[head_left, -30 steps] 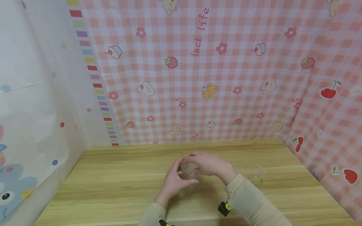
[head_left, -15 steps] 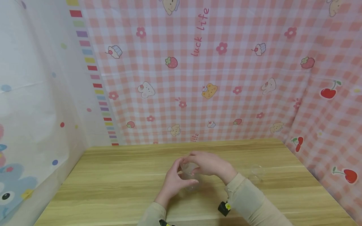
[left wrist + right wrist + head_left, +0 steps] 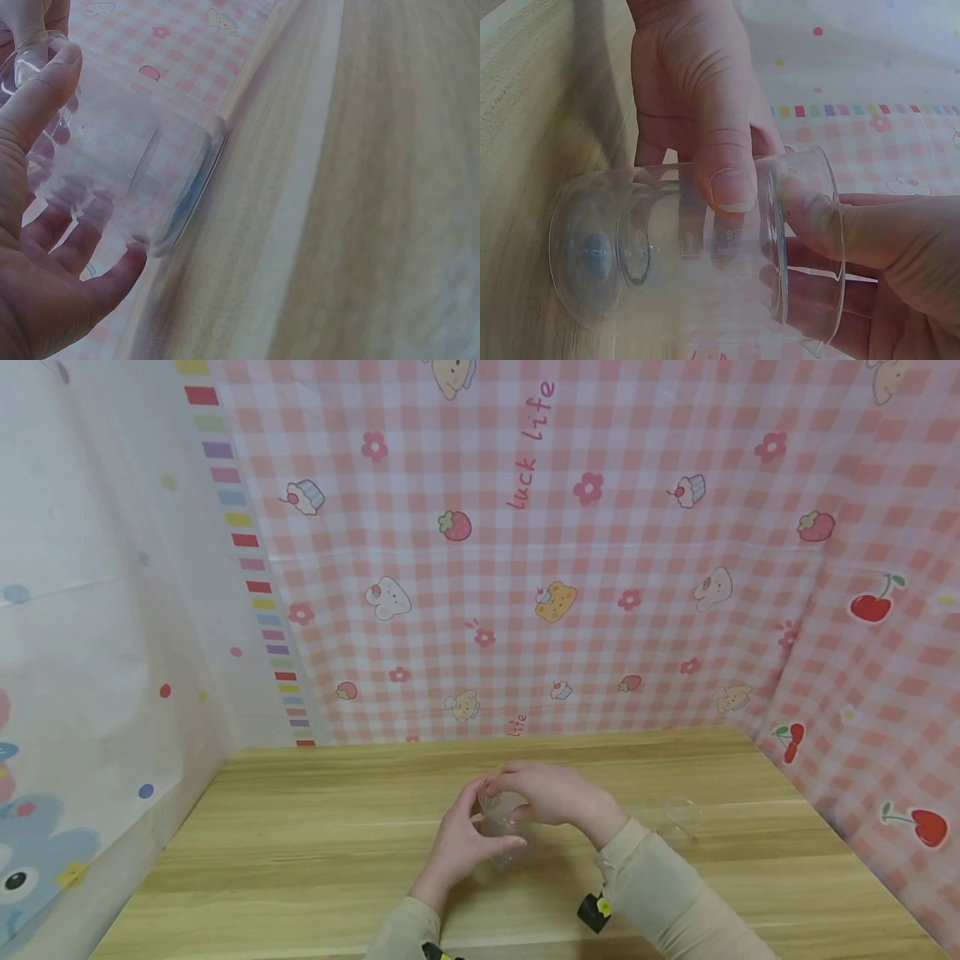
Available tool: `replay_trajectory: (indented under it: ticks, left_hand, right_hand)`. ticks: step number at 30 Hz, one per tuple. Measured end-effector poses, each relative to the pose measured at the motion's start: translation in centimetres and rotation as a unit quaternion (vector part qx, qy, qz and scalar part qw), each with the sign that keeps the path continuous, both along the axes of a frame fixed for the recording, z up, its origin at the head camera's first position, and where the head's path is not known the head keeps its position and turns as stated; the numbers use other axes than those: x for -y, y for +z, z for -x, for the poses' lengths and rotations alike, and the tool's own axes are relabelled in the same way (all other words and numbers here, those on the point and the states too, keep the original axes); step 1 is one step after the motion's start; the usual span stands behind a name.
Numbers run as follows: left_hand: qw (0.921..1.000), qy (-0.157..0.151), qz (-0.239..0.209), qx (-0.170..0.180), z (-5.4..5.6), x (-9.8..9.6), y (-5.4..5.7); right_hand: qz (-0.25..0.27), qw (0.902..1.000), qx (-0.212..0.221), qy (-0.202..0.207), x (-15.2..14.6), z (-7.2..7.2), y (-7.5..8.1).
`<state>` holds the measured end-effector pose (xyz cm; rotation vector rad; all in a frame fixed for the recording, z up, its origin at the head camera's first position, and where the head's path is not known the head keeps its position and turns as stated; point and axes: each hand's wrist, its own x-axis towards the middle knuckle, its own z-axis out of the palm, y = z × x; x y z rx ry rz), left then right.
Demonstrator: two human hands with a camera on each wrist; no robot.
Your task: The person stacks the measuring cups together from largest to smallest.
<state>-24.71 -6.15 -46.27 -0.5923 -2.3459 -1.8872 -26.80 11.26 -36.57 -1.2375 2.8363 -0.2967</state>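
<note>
A large clear beaker (image 3: 592, 307) stands on the table with a smaller clear beaker (image 3: 636, 255) nested inside it. Faint white graduation marks show through the walls in the right wrist view. My left hand (image 3: 459, 842) wraps round the large beaker's side, thumb across the front in the head view. From above, my right hand (image 3: 562, 797) reaches into the mouth. Its thumb (image 3: 806, 214) lies inside the large rim, at the smaller beaker's rim, and seems to pinch it. In the left wrist view my left fingers (image 3: 82, 240) lie along the wall; the inner contact is blurred.
Farther right on the wood-grain table (image 3: 315, 843) sits another clear, glass-like vessel (image 3: 681, 818), hard to make out. Patterned cloth (image 3: 517, 635) stands along the back and right, with white dotted cloth (image 3: 112, 652) on the left.
</note>
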Motion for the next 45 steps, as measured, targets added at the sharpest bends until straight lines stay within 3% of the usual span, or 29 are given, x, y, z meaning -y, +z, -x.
replay_trajectory:
  ticks: [3, 5, 10, 14, 17, 24, 30, 36, 43, 45]
  left_hand:
    - [1.0, -0.002, 0.0, 0.001, -0.8, 0.0, 1.3]
    - [1.0, 0.0, 0.003, -0.001, -0.7, 0.0, 1.2]
    - [1.0, 0.005, 0.002, -0.004, 0.6, 0.0, -0.9]
    - [1.0, 0.008, 0.003, 0.004, 0.8, 0.0, -1.3]
    - [0.9999, 0.009, 0.005, 0.006, 0.6, -0.1, -1.0]
    - [1.0, -0.001, -0.001, 0.007, -1.1, 0.0, 1.8]
    - [1.0, -0.003, 0.001, 0.005, -1.4, 0.0, 2.2]
    - [0.9999, -0.008, -0.005, 0.007, -1.1, 0.1, 1.7]
    - [1.0, 0.003, 0.002, 0.004, 0.6, 0.0, -0.9]
    - [1.0, 0.003, 0.002, 0.004, 0.7, 0.0, -1.1]
  right_hand:
    - [0.0, 1.0, -0.002, 0.001, 0.0, 0.0, 0.0]
    - [0.0, 1.0, -0.004, 0.002, 0.0, 0.0, -0.1]
    - [0.005, 0.9999, -0.007, 0.007, 0.0, 0.0, 0.0]
    - [0.007, 0.9999, -0.006, 0.014, -0.1, 0.0, 0.0]
    - [0.008, 0.9998, -0.006, 0.015, -0.1, 0.0, 0.0]
    - [0.01, 0.9998, -0.007, 0.014, -0.1, 0.0, 0.0]
    - [0.011, 0.9998, -0.007, 0.013, -0.1, 0.0, 0.0]
    - [0.014, 0.9997, -0.009, 0.018, -0.2, 0.0, -0.1]
    - [0.019, 0.9996, -0.014, 0.017, -0.3, 0.0, -0.3]
    - [0.027, 0.9992, -0.018, 0.021, -0.3, 0.0, -0.3]
